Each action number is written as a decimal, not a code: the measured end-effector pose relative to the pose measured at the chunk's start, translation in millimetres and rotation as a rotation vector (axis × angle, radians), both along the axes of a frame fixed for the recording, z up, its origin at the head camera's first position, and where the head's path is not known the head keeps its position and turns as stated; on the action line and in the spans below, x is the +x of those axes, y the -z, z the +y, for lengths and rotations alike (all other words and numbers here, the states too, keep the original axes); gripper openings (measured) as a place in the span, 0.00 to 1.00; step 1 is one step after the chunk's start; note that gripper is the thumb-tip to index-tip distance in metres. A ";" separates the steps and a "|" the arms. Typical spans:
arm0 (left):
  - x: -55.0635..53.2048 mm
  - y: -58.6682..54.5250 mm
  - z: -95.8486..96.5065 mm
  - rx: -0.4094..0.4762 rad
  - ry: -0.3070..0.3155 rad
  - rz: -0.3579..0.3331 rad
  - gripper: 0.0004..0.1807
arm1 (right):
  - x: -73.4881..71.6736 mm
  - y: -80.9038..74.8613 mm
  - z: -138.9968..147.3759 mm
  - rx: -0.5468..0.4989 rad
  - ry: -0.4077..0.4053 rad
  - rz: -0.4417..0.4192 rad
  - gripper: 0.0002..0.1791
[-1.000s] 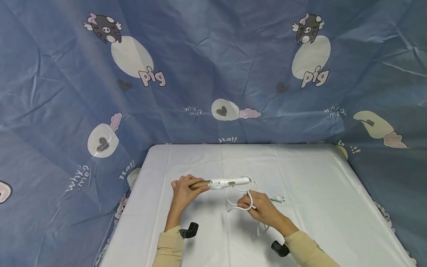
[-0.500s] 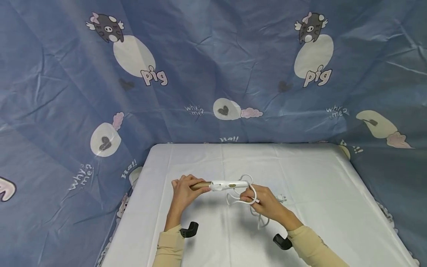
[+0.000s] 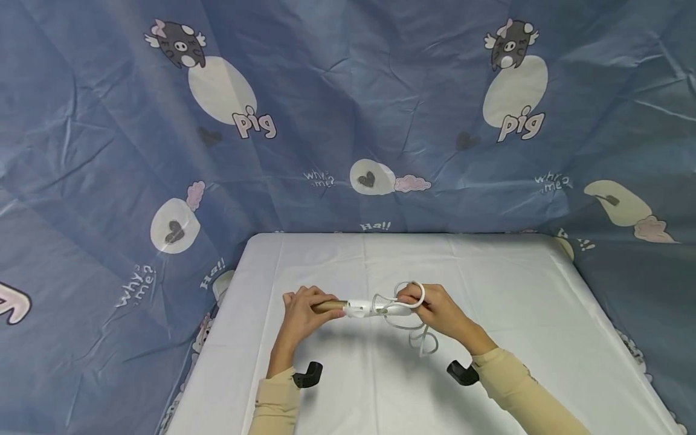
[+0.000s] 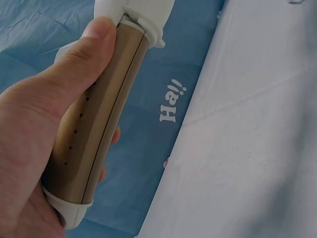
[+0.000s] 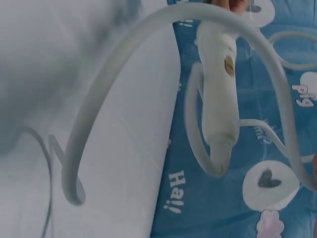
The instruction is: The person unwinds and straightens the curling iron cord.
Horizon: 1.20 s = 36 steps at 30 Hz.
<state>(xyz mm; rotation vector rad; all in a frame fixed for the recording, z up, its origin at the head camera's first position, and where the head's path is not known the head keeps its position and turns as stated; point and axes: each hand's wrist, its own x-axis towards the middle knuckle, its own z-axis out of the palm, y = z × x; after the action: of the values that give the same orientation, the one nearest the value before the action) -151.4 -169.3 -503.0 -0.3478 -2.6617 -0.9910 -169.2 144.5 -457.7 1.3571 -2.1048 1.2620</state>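
A curling iron [image 3: 360,309] with a white handle and a gold barrel is held level above the table. My left hand [image 3: 302,314] grips the barrel [image 4: 96,129], thumb along its upper end near the white part. Fingertips show on the barrel's far side in the left wrist view. At the handle's end, my right hand [image 3: 443,309] pinches the white cord [image 5: 81,131]. Loose loops of it pass across the handle [image 5: 219,99] and dangle below the hand. The plug is hidden in the head view.
The white-covered table [image 3: 489,260] lies beneath both hands. Behind and beside it hangs a blue patterned cloth [image 3: 304,121]. Black wrist devices [image 3: 308,375] sit on both forearms.
My right hand has moved up and slightly right to the handle's end, bringing the cord loops over the handle. The plug has gone out of sight. My left hand keeps its grip nearly still.
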 end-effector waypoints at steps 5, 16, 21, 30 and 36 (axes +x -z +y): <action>1.2 -0.8 -0.3 0.008 0.029 -0.013 0.19 | -11.3 -6.2 1.6 -0.026 0.077 -0.069 0.15; 4.2 0.3 -4.6 0.037 0.116 -0.018 0.17 | -33.6 -7.4 6.0 -0.005 0.207 -0.116 0.10; 5.7 -0.7 -6.2 0.058 0.159 -0.022 0.16 | -50.1 4.4 11.4 0.018 0.239 -0.132 0.08; 6.3 -2.8 -9.3 0.156 0.255 -0.065 0.16 | -62.0 23.5 13.0 0.092 0.279 -0.215 0.07; 11.2 -13.5 -9.9 0.243 0.249 -0.133 0.15 | -65.1 36.0 10.6 0.117 0.294 -0.260 0.06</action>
<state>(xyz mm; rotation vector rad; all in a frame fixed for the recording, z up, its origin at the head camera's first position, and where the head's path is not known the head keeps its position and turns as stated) -140.1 -179.3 -489.6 -0.5869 -2.6159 -1.4429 -234.4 155.0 -493.7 0.9181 -2.4785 1.2623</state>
